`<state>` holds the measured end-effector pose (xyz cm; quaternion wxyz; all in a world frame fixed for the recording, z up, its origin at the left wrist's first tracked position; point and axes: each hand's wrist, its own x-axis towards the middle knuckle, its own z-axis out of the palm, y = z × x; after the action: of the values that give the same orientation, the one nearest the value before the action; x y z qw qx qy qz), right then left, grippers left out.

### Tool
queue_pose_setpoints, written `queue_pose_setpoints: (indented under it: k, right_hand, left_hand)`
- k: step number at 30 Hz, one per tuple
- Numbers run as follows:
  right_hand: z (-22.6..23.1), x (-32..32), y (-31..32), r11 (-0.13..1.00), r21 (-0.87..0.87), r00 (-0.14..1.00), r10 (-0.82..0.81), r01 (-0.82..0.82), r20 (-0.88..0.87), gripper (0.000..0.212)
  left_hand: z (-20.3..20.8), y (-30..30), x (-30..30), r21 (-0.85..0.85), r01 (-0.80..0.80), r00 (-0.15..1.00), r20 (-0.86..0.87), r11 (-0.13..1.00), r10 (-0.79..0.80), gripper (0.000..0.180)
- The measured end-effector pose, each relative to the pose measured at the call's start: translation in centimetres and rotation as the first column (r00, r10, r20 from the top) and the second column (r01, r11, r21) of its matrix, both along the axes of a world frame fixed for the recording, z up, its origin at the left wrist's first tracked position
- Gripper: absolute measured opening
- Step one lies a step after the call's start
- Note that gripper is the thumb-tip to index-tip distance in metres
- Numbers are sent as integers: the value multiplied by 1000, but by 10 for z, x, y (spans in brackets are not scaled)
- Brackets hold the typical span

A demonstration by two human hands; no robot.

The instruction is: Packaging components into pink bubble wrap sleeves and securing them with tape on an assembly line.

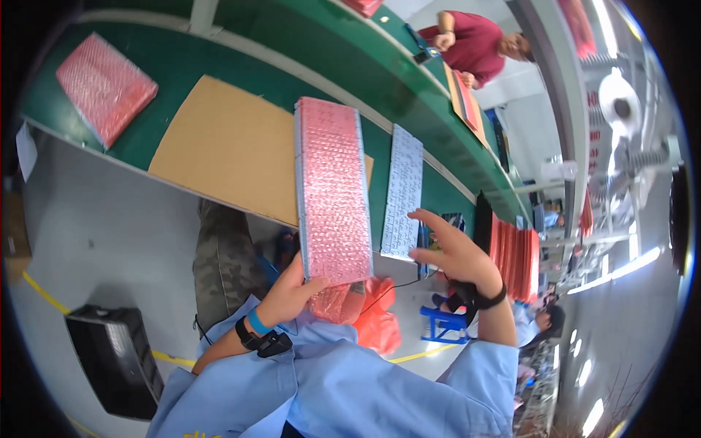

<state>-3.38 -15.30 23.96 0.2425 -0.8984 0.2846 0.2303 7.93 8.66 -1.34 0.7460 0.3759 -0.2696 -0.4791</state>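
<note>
A long panel-like stack with pink bubble wrap (334, 190) over its face stands tilted in front of me, pale strips showing along both long sides. My left hand (287, 296) grips its near lower corner, thumb on the wrap and the other fingers hidden behind. To the right, my right hand (460, 255) is raised with thumb and fingers apart, holding nothing. Just beyond its fingertips lies a long white panel (403, 182) with rows of small dark marks, on the green bench. Behind the wrapped stack a sheet of brown cardboard (219, 146) lies flat.
A pink bubble-wrapped package (106, 87) rests at the bench's far left. Pink bubble wrap sheets (515, 255) stand stacked at right. Below are a red plastic bag (380, 325), a blue stool (444, 325) and a black crate (109, 358). A co-worker in dark red (478, 47) works across the bench.
</note>
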Motion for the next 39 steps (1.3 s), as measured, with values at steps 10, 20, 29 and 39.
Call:
queue_pose_setpoints:
  k: [10, 20, 29, 39]
  right_hand:
    - [-126, 10, 14, 976, 120, 819, -218, 182, 531, 92]
    - [-108, -23, 57, 978, 156, 794, -203, 138, 573, 100]
    - [-158, -101, 74, 603, 785, 746, -586, 142, 316, 84]
    - [-85, -142, -40, 998, 57, 763, -66, 39, 642, 64]
  left_hand:
    - [45, 17, 24, 300, 380, 921, -211, 875, -328, 65]
    - [18, 17, 4, 284, 118, 983, -169, 952, -71, 51]
    - [25, 11, -5, 261, 257, 888, -443, 930, -121, 45]
    - [18, 12, -7, 309, 210, 928, -361, 928, -90, 46]
